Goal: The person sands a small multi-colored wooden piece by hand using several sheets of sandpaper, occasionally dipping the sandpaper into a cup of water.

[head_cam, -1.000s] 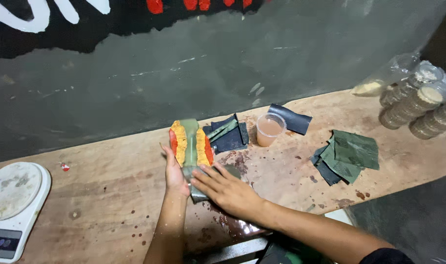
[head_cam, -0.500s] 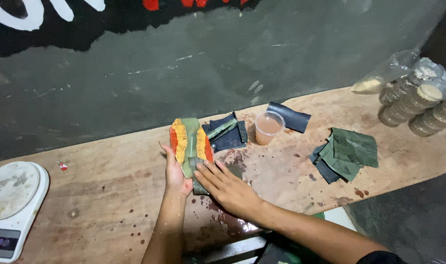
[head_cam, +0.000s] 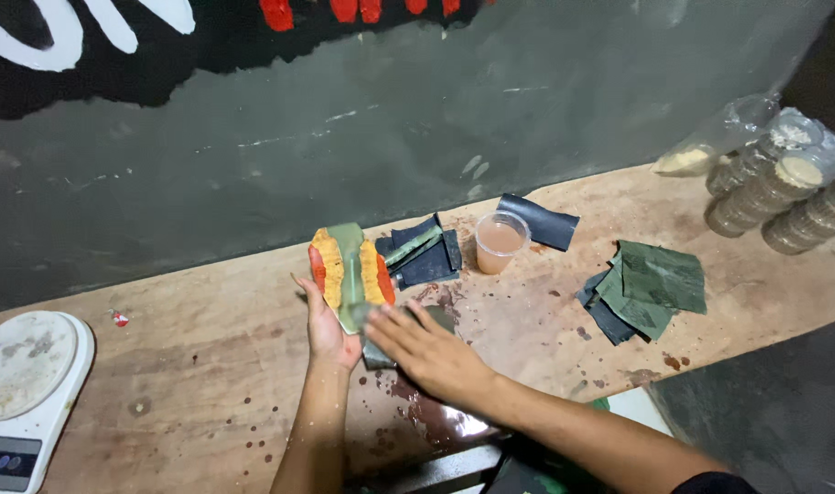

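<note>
Your left hand [head_cam: 328, 331] grips the lower end of the long green leaf strip loaded with orange-yellow and red filling [head_cam: 351, 273]; fingers curl round its underside, palm up. The strip stands clear of the worn wooden bench [head_cam: 179, 366], just left of centre. Its long axis runs near-vertical in the head view: far end points at the dark painted wall [head_cam: 436, 119], near end sits in your palm.

Your right hand [head_cam: 428, 348] lies flat, fingers spread and extended, gripping nothing. Fingertips meet the strip's lower end and press over a dark leaf piece [head_cam: 406, 320] on the bench; motion blur hides the exact contact.

Just right of the strip: small pile of dark folded leaf pieces [head_cam: 424, 256], then a clear plastic cup of pinkish liquid [head_cam: 500, 242]. Further right, a loose stack of green leaf squares [head_cam: 651, 285]. Far right: stacked round lidded tubs [head_cam: 783, 197]. Bottom left corner: white kitchen scale [head_cam: 24, 393], well apart from both hands.
</note>
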